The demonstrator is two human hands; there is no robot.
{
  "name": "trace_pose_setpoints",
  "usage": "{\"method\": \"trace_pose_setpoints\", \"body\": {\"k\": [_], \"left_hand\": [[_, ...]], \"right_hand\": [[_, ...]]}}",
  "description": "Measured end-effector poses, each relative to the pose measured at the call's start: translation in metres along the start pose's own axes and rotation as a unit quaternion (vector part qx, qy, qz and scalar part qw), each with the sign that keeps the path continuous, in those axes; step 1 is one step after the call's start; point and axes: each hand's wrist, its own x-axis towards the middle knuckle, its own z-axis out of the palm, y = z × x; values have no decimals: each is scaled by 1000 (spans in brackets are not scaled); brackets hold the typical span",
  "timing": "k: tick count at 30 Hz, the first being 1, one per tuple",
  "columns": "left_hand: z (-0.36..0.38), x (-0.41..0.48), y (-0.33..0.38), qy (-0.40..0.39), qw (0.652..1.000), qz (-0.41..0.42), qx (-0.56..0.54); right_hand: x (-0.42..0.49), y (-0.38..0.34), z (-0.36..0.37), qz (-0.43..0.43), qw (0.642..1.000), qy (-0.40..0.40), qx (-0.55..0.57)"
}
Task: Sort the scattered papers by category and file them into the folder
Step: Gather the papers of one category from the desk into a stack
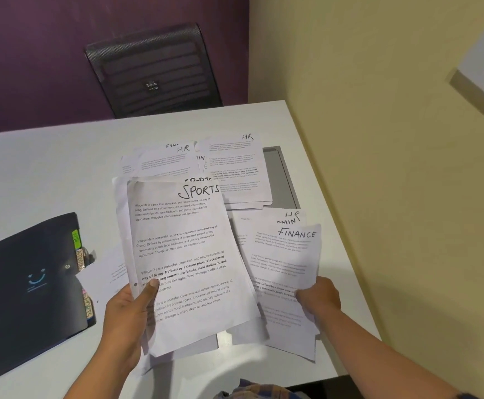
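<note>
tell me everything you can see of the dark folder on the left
The folder is dark, near black, plastic-looking, shut, lying flat and askew on the white table at the person's left. Its cover bears a pale blue smile logo and a small round snap. Labelled tabs stick out of its right edge, one green, one reading SPORTS. Nothing holds it.

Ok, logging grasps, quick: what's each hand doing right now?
Left hand: grips the SPORTS stack.
Right hand: grips the FINANCE sheet.

White papers (189, 254), dark folder (19, 312), purple wall (33, 53), possibly plaid cloth (252, 391)
</note>
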Motion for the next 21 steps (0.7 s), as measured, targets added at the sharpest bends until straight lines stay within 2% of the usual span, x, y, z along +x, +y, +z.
{"method": "trace_pose_setpoints", "body": {"k": [9,21], "left_hand": [[-3,0,4,-1,1000,-4,-5],[4,2,8,-43,999,-6,3]], "right_hand": [[-3,21,-15,-22,998,5,54],[-2,28,-24,-16,998,28,58]]}}
